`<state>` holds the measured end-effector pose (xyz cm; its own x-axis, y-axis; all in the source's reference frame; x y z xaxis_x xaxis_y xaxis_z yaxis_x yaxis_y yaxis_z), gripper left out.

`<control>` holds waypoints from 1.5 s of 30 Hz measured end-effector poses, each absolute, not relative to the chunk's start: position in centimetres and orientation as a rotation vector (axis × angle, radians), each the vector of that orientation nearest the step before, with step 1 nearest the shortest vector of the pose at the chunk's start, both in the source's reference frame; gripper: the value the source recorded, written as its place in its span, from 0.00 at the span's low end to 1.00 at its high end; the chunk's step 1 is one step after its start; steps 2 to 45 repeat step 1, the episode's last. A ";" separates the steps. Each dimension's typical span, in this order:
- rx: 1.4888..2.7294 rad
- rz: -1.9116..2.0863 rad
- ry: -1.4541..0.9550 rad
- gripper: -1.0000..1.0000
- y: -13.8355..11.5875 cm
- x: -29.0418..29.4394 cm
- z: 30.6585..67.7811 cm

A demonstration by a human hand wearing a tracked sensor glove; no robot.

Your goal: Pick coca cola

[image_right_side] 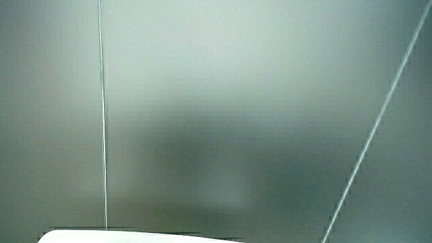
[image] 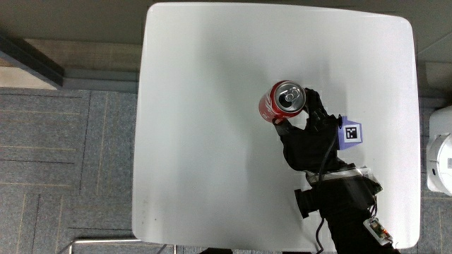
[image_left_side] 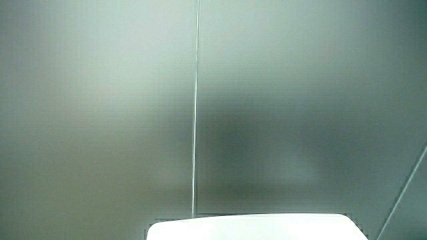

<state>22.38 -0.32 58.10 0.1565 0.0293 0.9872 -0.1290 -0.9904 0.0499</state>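
A red Coca-Cola can [image: 283, 102] with a silver top stands upright on the white table [image: 212, 141], seen in the main view. The hand [image: 308, 127] in its black glove wraps around the can from the side nearer the person, with fingers curled on the can's wall. A small patterned cube [image: 349, 132] sits on the back of the hand. The forearm [image: 346, 204] reaches in from the table's edge nearest the person. Both side views show only a pale wall and a sliver of the table's edge [image_left_side: 253, 227].
Grey carpet floor [image: 63, 162] lies around the table. A white rounded object [image: 441, 159] stands on the floor beside the table.
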 end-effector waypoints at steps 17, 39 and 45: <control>2.302 1.983 -0.150 1.00 -0.6 22.3 58.4; 2.302 1.983 -0.150 1.00 -0.6 22.3 58.4; 2.302 1.983 -0.150 1.00 -0.6 22.3 58.4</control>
